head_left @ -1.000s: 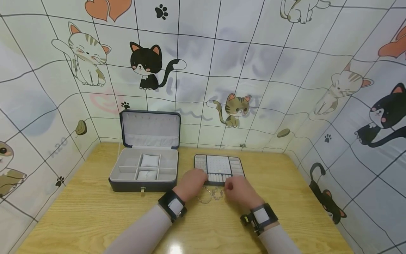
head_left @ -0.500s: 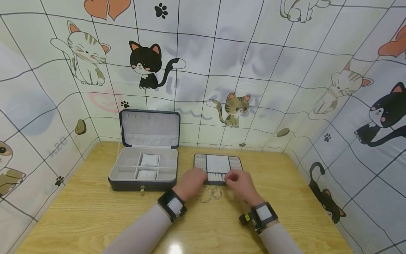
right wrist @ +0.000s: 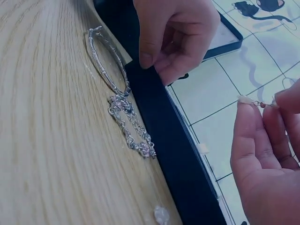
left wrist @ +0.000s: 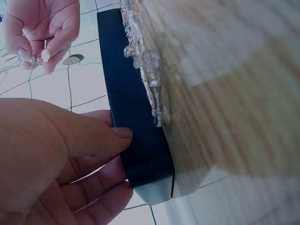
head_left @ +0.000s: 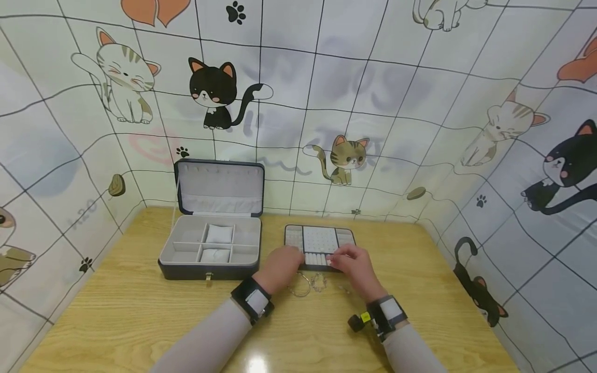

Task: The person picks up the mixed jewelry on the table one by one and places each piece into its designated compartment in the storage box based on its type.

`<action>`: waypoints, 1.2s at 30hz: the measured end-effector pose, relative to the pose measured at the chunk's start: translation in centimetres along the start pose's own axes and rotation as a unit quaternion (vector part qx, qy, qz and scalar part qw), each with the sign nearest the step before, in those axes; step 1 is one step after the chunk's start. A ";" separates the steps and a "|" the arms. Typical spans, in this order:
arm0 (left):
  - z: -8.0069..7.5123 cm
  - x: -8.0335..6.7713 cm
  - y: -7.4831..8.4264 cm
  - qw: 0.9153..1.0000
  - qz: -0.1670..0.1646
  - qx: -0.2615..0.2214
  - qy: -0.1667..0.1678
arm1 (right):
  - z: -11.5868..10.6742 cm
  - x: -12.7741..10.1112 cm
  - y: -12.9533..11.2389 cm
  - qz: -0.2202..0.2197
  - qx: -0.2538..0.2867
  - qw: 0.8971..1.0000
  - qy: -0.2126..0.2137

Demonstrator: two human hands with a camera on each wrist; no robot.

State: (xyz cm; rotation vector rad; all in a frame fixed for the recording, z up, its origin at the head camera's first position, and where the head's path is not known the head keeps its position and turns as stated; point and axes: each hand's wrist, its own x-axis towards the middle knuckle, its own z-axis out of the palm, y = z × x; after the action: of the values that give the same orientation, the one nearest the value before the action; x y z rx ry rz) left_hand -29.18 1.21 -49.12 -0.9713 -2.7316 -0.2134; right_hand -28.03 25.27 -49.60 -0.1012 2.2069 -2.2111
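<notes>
My left hand grips the front left corner of a dark-edged jewellery tray. In the left wrist view its thumb presses the tray's front side and the fingers lie behind. Over the tray's front right part, my right hand pinches a small earring with a reddish bead and thin wire, partly hidden by the fingertips. On the table along the tray's front lie a silver bangle and a chain bracelet. A small clear-white piece, perhaps another earring, lies nearer the right hand.
To the left stands an open dark jewellery box with its lid up and two white cushions in its compartments. A cloth wall printed with cats closes off the table's back and sides.
My right hand has risen from the table in front of the tray and moved forward and slightly left over the tray's front right part. The left hand keeps its grip.
</notes>
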 end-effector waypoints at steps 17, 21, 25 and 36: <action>0.2 -0.1 -0.1 1.000 -0.006 -0.014 0.008 | -1.4 2.8 -0.7 0.036 -0.016 0.998 0.044; 0.5 0.1 0.0 1.000 -0.009 -0.013 0.004 | -1.2 3.9 -1.0 0.044 -0.052 0.996 0.055; 0.6 0.3 -0.1 1.000 -0.003 -0.012 0.001 | -0.8 4.4 -1.1 0.055 -0.111 0.990 0.072; 0.6 -0.1 -0.4 1.000 -0.002 -0.004 0.018 | 0.6 4.8 -0.2 0.064 -0.168 0.981 0.073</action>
State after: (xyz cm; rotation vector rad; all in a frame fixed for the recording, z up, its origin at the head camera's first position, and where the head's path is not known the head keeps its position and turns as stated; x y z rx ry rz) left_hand -29.45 0.95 -49.77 -0.9560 -2.7013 -0.2411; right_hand -32.79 24.41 -49.26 0.2001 2.5650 -1.8175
